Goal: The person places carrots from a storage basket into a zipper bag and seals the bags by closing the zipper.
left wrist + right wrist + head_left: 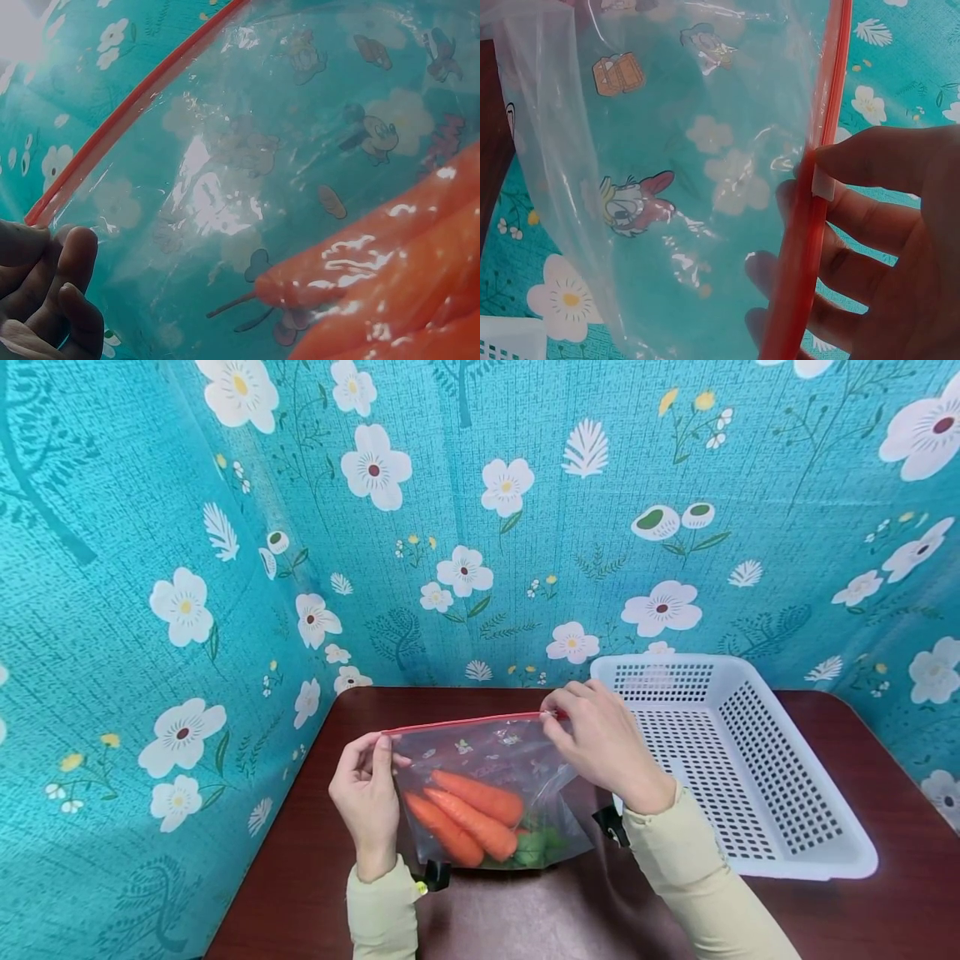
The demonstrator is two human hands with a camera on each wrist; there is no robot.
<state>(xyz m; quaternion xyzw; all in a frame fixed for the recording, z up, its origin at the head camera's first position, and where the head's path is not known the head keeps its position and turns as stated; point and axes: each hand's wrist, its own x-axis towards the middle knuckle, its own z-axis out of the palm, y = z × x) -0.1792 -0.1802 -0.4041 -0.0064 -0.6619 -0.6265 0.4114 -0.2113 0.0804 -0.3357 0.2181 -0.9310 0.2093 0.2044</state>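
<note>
A clear zip bag (pixel 517 760) with a red top edge and printed cartoon figures hangs between both hands, upright over the table. Inside it lie several carrots (pixel 472 814) and a green leafy vegetable (pixel 540 843) at the lower right. My left hand (pixel 369 793) pinches the bag's upper left corner between thumb and fingers. Near the other end of the red strip (pixel 802 247), my right hand (pixel 596 735) pinches a small white slider (pixel 823 185) with thumb and forefinger. The other right fingers sit behind the strip, seen partly through the plastic.
To the right on the dark red-brown table (pixel 285 893) stands a white perforated plastic basket (pixel 840 827), close beside the right forearm. A turquoise flowered cloth (pixel 465 652) hangs behind the table and along its left side.
</note>
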